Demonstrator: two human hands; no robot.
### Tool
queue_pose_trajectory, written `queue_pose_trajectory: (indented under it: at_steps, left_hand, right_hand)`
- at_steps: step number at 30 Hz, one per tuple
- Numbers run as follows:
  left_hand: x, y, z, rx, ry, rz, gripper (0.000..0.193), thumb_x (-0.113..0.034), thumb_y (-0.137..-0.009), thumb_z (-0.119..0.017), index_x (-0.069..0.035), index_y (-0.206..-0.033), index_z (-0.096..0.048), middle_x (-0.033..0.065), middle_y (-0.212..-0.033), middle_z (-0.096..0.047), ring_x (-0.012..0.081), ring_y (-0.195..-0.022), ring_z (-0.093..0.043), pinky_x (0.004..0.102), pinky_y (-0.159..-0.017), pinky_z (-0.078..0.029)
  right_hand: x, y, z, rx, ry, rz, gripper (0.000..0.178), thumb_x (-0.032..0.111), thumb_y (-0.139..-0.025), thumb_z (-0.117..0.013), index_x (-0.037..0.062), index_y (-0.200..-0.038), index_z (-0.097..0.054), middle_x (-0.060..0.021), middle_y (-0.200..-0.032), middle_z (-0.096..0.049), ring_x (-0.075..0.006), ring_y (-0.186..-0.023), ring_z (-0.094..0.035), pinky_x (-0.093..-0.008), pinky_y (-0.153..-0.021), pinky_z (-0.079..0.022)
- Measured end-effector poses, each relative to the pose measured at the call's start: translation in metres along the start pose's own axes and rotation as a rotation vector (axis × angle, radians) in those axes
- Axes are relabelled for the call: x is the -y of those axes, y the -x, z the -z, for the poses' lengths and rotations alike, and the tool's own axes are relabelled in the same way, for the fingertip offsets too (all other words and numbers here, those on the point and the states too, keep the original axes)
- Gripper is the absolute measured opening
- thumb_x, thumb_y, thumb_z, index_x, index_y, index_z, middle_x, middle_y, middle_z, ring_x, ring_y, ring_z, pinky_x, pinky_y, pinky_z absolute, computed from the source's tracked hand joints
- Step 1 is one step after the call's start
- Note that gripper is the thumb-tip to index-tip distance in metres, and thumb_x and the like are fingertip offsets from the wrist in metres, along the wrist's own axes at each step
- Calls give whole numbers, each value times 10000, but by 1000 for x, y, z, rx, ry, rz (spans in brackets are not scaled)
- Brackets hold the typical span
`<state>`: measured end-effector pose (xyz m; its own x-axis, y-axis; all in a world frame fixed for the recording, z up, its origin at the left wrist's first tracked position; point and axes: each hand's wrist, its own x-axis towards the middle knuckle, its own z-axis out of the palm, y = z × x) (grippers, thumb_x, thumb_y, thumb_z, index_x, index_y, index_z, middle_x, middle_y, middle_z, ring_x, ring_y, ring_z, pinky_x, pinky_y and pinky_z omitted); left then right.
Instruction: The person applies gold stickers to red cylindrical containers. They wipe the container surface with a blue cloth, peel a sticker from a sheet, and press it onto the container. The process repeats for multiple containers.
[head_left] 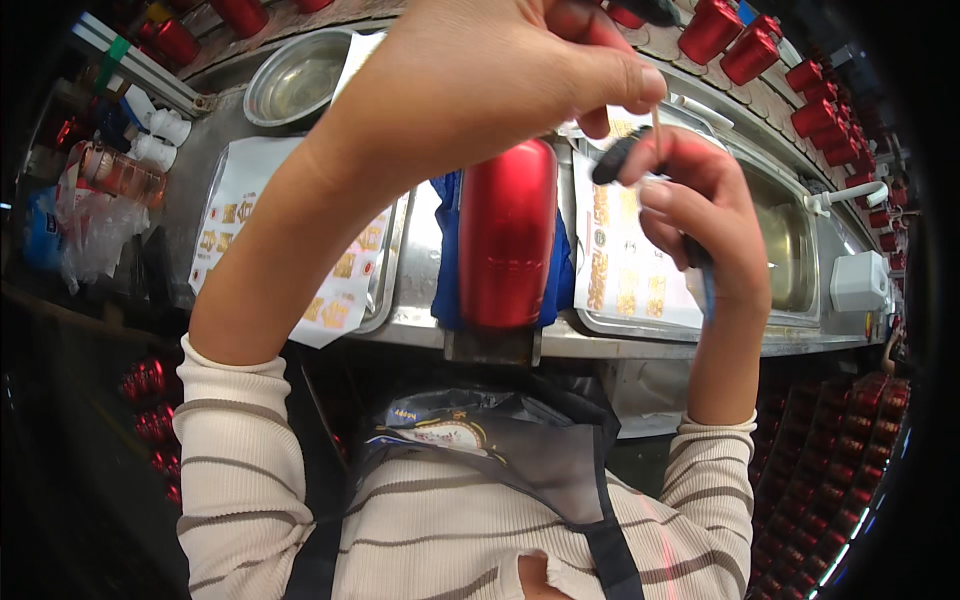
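My left hand (pixel 500 75) is raised at the top middle, its thumb and fingers pinched together on the upper end of a thin pale stick (pixel 656 118). Just below and to the right is my right hand (pixel 705 205), fingers curled, with the stick's lower end at its index finger. Black finger covers (pixel 622 155) show at its fingertips. Something dark and bluish shows under that palm, too hidden to name. Between my arms a glossy red metal cylinder (pixel 507 235) lies on a blue cloth (pixel 447 270), apart from both hands.
White sheets with gold printed designs lie on metal trays, a left sheet (pixel 225 215) and a right sheet (pixel 625 250). A metal bowl (pixel 295 80) stands far left, a water-filled sink (pixel 790 235) right. Several red containers (pixel 712 30) line the back. Plastic bags (pixel 95 225) lie left.
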<state>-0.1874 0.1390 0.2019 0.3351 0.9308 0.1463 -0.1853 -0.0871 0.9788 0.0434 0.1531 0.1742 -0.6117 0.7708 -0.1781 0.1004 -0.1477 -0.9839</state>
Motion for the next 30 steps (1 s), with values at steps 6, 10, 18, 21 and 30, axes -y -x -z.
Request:
queue_pose_trajectory:
  at_steps: [6, 10, 18, 21, 30]
  left_hand:
    - [25, 57, -29, -261, -195, -172, 324, -55, -880, -744, 7, -1168, -609, 84, -862, -713, 112, -699, -657, 238, -659, -533]
    - [58, 117, -54, -443, -136, 20, 339, 12, -890, -700, 16, -1214, -598, 79, -846, -695, 117, -713, -641, 236, -670, -524]
    - [131, 184, -70, -639, -80, 104, 243, -7, -852, -740, -10, -1071, -633, 8, -815, -683, 47, -719, -596, 207, -671, -466]
    - [137, 181, -70, -672, -86, 98, 175, 2, -852, -731, -18, -974, -607, 12, -808, -671, 55, -728, -602, 218, -691, -481]
    - [141, 168, -72, -653, -118, 60, 304, 14, -849, -727, -12, -1135, -627, -7, -801, -654, 54, -733, -605, 215, -709, -499]
  right_hand:
    - [14, 61, -13, -298, 190, 16, 243, 222, -881, -665, -12, -817, -684, 21, -624, -590, 15, -448, -344, -166, -424, -219]
    - [-17, 71, -39, -246, 222, -50, 182, 142, -886, -685, -34, -884, -728, 2, -690, -616, -13, -595, -482, -180, -542, -345]
    - [-99, 92, -81, -307, 69, -174, 76, 55, -859, -733, 20, -827, -674, 66, -723, -586, 24, -611, -454, -152, -534, -304]
    - [-104, 90, -86, -337, 5, -164, 70, 53, -869, -707, 32, -821, -662, 70, -707, -568, 26, -581, -423, -164, -513, -279]
    - [-105, 88, -83, -371, 2, -118, 106, 97, -874, -691, 46, -802, -634, 64, -675, -538, 9, -538, -419, -174, -484, -287]
